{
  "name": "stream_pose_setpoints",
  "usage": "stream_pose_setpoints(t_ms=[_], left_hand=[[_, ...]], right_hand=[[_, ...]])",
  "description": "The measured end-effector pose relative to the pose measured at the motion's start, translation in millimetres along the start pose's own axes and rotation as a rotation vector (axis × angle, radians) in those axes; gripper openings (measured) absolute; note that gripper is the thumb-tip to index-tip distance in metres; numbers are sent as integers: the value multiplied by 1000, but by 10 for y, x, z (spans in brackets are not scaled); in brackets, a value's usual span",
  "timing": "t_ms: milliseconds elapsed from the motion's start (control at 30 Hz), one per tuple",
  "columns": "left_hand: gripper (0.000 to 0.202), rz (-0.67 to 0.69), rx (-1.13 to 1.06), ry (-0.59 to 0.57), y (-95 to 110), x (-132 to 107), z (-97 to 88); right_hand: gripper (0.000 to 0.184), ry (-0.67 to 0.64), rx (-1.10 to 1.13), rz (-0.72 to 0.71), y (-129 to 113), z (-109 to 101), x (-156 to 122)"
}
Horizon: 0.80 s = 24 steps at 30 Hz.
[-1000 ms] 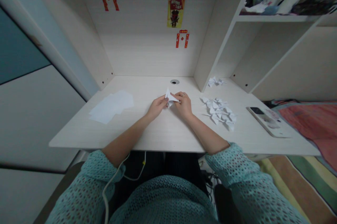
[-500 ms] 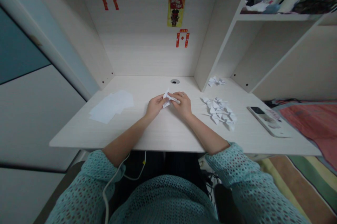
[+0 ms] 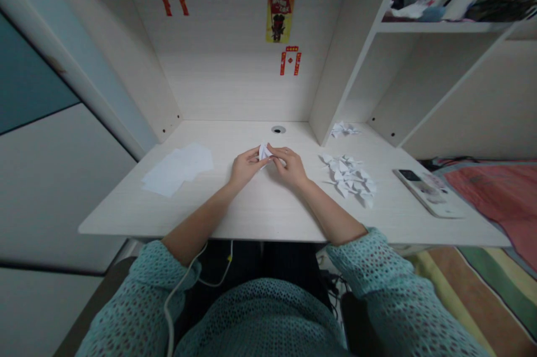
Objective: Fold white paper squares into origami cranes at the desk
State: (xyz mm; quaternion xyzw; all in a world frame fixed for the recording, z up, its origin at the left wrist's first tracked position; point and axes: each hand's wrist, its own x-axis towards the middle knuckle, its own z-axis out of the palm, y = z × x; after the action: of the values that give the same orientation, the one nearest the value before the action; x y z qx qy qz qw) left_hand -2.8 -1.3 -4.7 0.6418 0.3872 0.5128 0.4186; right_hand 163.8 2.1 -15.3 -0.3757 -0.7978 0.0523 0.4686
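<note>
Between my two hands, just above the middle of the desk, is a small piece of folded white paper [image 3: 264, 152]. My left hand [image 3: 245, 168] pinches its left side with thumb and fingers. My right hand [image 3: 290, 165] grips the right side, its fingertips close to the left thumb. The fingers cover part of the paper, so its full shape is hidden. Flat white paper sheets [image 3: 178, 169] lie spread to the left of my left hand. A pile of folded white paper pieces [image 3: 350, 178] rests to the right of my right hand.
More folded paper [image 3: 344, 130] lies behind the upright divider [image 3: 335, 94]. A phone [image 3: 428, 193] sits at the right of the desk [image 3: 260, 211]. Near the back wall is a round cable hole [image 3: 278, 130]. A white cable [image 3: 168, 312] hangs by my left sleeve.
The paper has turned in my hands and now shows a narrower, pointed shape. My fingers have shifted slightly on it, with both thumbs closer together.
</note>
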Motion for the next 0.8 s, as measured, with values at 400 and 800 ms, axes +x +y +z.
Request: stream_pose_setpoints(t_ms=[400,800], left_hand=[[52,-65,-71,-13,-77,39,-55],[52,-169,-117,13,-102,73,-78]], right_hand=[[38,16,-43,222,76,-3,-42],[37,-9,-94,208,78,-19,-25]])
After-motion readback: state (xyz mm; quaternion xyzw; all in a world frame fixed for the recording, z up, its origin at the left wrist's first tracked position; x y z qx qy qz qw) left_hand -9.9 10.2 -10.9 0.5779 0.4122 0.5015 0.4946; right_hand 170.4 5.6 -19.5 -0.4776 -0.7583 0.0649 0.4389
